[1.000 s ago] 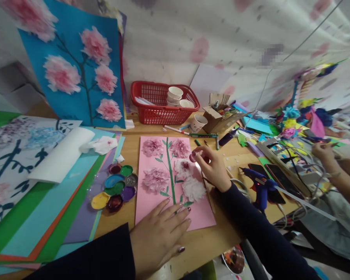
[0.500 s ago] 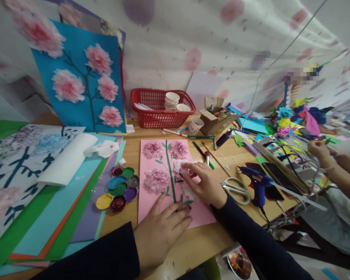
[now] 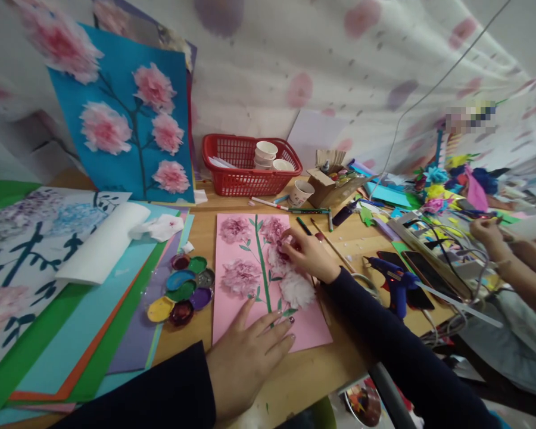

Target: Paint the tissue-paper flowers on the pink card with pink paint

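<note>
Fingers of the right hand [image 3: 309, 255] pinch down on a ruffled pink tissue flower [image 3: 278, 257] — soft, crumpled, round — glued beside the painted green stem [image 3: 262, 262] on the long pink card [image 3: 245, 280]. That card lies flat on the wooden table [image 3: 339, 238], between the round paint palette [image 3: 184, 288] and the blue glue gun [image 3: 395, 283]. At its near edge the left hand [image 3: 245, 357] rests spread and flat, gripping nothing. A fluffy white flower [image 3: 297, 289] sits just below the right wrist.
</note>
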The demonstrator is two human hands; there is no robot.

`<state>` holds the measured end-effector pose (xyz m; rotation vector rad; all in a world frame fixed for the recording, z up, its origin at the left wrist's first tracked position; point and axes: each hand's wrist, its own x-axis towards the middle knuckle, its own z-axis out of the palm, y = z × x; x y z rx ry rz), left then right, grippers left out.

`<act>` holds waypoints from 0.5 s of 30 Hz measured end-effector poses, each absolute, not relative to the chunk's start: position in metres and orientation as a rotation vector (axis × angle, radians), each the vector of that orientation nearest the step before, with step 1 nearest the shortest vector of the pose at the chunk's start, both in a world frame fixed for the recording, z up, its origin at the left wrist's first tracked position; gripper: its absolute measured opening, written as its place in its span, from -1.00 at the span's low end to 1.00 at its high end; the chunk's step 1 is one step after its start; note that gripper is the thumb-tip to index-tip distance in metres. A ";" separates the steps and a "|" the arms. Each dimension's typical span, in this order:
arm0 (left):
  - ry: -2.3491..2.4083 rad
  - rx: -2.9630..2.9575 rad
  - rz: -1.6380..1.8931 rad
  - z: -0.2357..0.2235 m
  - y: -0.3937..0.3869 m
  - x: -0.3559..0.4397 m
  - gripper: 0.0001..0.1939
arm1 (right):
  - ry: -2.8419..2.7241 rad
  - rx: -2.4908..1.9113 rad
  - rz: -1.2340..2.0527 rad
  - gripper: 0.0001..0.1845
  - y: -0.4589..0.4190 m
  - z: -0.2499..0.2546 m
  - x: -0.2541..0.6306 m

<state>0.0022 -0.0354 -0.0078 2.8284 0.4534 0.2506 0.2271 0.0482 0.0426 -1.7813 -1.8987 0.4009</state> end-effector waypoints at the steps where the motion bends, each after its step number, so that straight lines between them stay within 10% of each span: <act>1: 0.456 2.828 0.247 -0.008 -0.035 0.002 -0.46 | -1.831 -1.782 0.425 -0.79 0.048 0.042 0.229; 15: 0.452 2.854 0.255 -0.009 -0.036 0.002 -0.45 | -1.648 -1.888 0.413 -0.75 0.012 0.033 0.235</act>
